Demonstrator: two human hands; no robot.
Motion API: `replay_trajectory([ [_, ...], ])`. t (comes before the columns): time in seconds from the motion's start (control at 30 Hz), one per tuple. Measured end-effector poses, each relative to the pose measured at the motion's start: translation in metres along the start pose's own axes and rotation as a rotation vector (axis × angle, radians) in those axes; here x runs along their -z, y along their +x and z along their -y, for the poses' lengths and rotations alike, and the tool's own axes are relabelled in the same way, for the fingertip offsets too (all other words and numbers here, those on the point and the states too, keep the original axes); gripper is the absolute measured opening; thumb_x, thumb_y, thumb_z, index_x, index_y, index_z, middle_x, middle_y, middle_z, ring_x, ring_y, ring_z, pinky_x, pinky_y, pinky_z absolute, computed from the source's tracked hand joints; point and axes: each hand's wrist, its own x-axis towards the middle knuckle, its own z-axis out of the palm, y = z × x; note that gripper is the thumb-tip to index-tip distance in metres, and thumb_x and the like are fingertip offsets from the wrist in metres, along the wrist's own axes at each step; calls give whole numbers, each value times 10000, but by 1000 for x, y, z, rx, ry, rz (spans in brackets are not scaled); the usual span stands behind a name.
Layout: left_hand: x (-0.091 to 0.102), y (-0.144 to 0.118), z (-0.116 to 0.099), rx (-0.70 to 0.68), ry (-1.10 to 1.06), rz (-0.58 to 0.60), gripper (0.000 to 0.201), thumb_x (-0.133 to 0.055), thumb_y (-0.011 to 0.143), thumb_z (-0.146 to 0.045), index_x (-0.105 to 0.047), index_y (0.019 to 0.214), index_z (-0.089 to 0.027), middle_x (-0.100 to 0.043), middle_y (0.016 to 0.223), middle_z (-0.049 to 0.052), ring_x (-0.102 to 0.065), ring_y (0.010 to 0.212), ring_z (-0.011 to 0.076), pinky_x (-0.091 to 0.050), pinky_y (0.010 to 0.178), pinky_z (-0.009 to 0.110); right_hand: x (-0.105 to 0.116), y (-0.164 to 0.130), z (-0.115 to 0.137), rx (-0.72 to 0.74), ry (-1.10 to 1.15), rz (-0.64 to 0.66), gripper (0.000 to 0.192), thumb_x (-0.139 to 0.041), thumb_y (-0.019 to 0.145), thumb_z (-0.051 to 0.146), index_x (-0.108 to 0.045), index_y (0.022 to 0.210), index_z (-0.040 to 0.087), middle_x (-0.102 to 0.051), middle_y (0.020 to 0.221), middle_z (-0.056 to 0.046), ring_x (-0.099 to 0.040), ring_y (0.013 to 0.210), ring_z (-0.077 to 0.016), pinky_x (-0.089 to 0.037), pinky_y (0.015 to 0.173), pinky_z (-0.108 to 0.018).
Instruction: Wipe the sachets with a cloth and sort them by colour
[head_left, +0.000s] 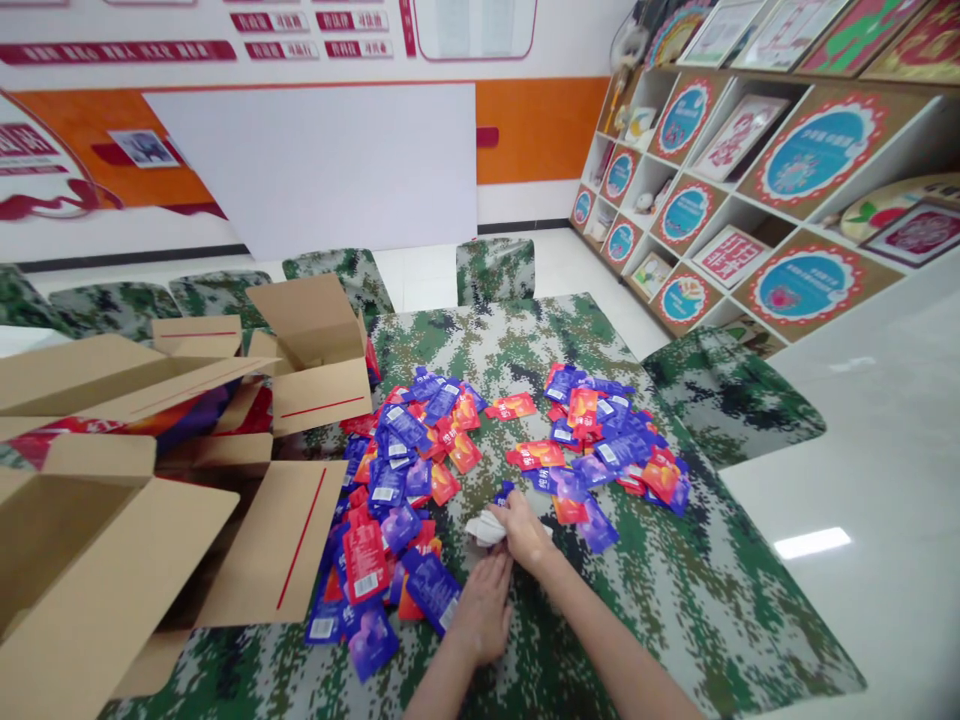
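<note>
My right hand (523,530) is closed around a small white crumpled thing (484,528), with a purple packet (504,491) at its fingertips. My left hand (484,605) lies flat, palm down, on the camouflage tablecloth (675,600), its fingers beside a purple packet at the edge of the left pile. Two heaps of small purple and red packets lie on the table: a left heap (401,500) and a right heap (600,445).
Open cardboard boxes (112,540) crowd the table's left side, one (319,360) further back. Camouflage-covered chairs (495,268) stand around the table. A shelf unit (735,200) with round signs lines the right wall. A white board (322,165) leans on the far wall.
</note>
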Motion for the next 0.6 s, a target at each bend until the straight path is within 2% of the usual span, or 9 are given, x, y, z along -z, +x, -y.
replay_trajectory([
  [0.1,2,1,-1,-27,26,-25,845,-436,695,-174,-40,1442,-161,69,1499,-2,24,1374,208,-65,1123,379,8,29,-8,-11,-29,-56,303,-400,850,150,-615,1060,196,-465,914,-66,-402,880,-193,-324,760,-272],
  [0.2,4,0,-3,-29,31,-33,857,-431,683,-162,-33,1442,-160,92,1493,-11,44,1372,203,-66,1122,380,13,49,-12,-36,-27,-57,294,-416,817,120,-652,985,172,-484,849,-63,-410,826,-186,-327,741,-272],
  [0.27,4,-1,-4,-27,26,-33,849,-428,685,-159,-43,1442,-156,90,1494,-11,46,1372,205,-63,1122,378,16,52,-15,-49,10,-71,328,-418,786,92,-655,999,169,-503,837,-65,-429,823,-187,-342,747,-272],
  [0.4,4,0,-5,-13,19,-35,872,-439,644,-122,-88,1441,-168,29,1507,-6,21,1375,203,-76,1119,369,16,27,-26,-176,229,-192,517,-425,680,65,-593,1152,189,-584,917,-69,-491,887,-208,-380,830,-311],
  [0.5,6,7,-7,66,2,-177,875,-435,636,-100,-98,1439,-191,-32,1512,0,-7,1375,197,-102,1112,361,7,-6,-34,-305,570,-236,533,-450,637,122,-598,1144,190,-640,997,-52,-542,929,-230,-410,855,-341],
  [0.6,8,22,-9,209,-54,-280,849,-438,660,-115,-87,1433,-155,-148,1488,54,-95,1360,200,-145,1099,336,-6,-33,-32,-479,889,-247,501,-511,617,177,-619,1106,174,-677,963,-39,-590,873,-238,-448,797,-335],
])
